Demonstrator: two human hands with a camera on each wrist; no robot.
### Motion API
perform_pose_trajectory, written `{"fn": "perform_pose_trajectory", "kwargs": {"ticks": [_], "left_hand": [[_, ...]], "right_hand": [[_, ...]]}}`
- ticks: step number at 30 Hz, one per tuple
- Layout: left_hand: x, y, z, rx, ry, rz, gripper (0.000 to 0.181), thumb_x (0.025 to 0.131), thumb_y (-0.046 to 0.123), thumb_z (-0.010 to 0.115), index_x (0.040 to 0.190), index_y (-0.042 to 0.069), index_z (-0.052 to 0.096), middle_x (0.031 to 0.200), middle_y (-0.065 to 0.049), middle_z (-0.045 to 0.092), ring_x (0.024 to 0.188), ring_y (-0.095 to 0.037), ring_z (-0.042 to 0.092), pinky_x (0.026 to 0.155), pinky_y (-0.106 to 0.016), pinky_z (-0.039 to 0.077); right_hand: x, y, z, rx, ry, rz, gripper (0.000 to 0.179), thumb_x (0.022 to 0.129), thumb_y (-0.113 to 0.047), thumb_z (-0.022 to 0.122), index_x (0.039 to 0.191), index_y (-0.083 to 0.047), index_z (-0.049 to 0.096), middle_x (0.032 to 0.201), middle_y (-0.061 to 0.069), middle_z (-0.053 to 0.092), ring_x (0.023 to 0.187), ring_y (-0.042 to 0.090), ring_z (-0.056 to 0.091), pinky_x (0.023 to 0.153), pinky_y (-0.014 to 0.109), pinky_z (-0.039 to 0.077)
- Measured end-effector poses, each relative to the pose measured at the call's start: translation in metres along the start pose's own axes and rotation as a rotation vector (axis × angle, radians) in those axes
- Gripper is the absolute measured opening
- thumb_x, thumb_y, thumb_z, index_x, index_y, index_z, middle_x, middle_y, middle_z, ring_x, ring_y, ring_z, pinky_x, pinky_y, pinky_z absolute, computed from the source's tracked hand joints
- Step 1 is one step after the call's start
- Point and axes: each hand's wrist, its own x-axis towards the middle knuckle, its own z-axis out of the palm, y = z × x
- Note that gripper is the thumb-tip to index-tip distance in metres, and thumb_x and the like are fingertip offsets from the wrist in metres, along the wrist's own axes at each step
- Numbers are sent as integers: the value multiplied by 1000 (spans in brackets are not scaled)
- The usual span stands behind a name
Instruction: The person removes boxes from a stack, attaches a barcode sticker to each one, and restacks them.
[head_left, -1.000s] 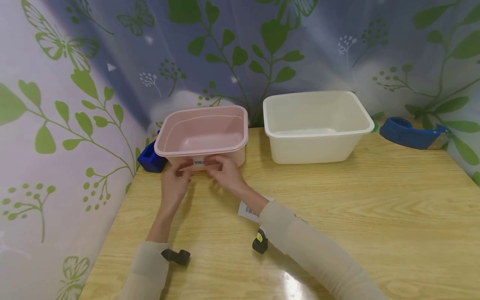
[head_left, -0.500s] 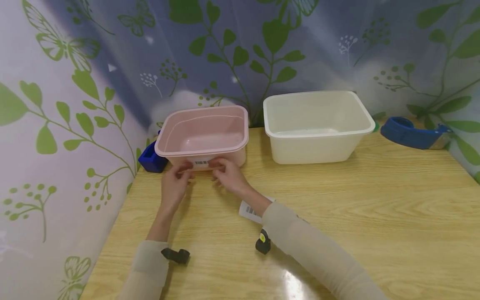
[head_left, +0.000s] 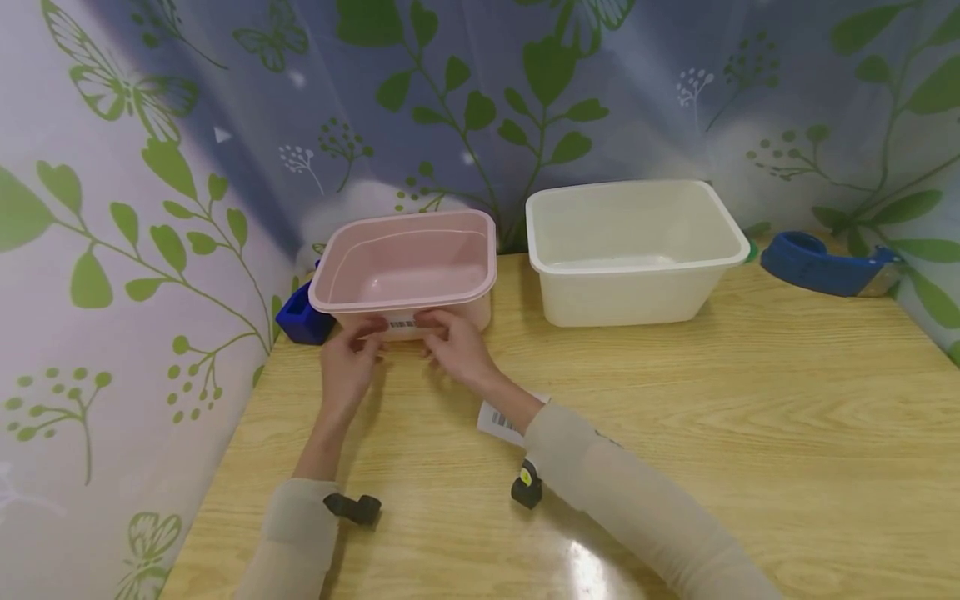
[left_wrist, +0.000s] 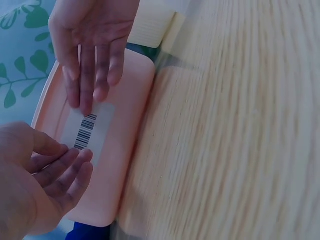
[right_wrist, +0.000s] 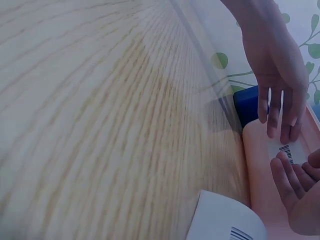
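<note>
A pink plastic basin [head_left: 476, 312] stands at the back left of the table, with a white barcode label [left_wrist: 100, 125] lying against its front wall. My left hand [head_left: 347, 371] touches the label's left end with its fingertips, fingers loosely bent. At the other end, the fingers of my right hand [head_left: 461, 354] press on the label, fairly straight in the left wrist view. The printed bars show in the gap between the hands. Neither hand is gripping the basin.
A white basin [head_left: 618, 300] stands right of the pink one. Beside the pink basin sits a dark blue box-like object [head_left: 303, 321]. A blue tape dispenser [head_left: 817, 267] lies at the far right. A loose sheet with a barcode [head_left: 497, 423] lies under my right forearm.
Both hands stay at the label, with only slight shifts of the fingers and right wrist. The basins have not moved.
</note>
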Motion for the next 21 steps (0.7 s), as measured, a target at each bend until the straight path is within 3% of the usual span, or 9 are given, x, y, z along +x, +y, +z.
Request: {"fn": "perform_pose_trajectory", "kwargs": {"ticks": [8,15,21], "left_hand": [[2,-1,8,-2,-51,16,23,100,1,57,116,-1,74,111,-20,73,90,-36,70,78,-44,63],[-1,-3,13,-3,-59,-7,23,100,2,58,117,-3,73,114,-20,73,94,-41,70,76,-43,63],[-2,-7,8,-18,-30,-45,26,100,0,56,120,-5,71,114,-26,71,91,-38,72,73,-33,62]], "right_hand": [[1,1,7,12,-36,15,38,102,1,51,139,1,60,101,29,71,89,48,70,68,56,61],[0,7,3,13,-48,47,43,99,4,48,141,3,58,127,25,66,92,43,71,70,52,62],[-1,10,-2,-16,-39,61,44,99,0,50,142,-1,59,110,25,72,86,43,73,61,46,60]]}}
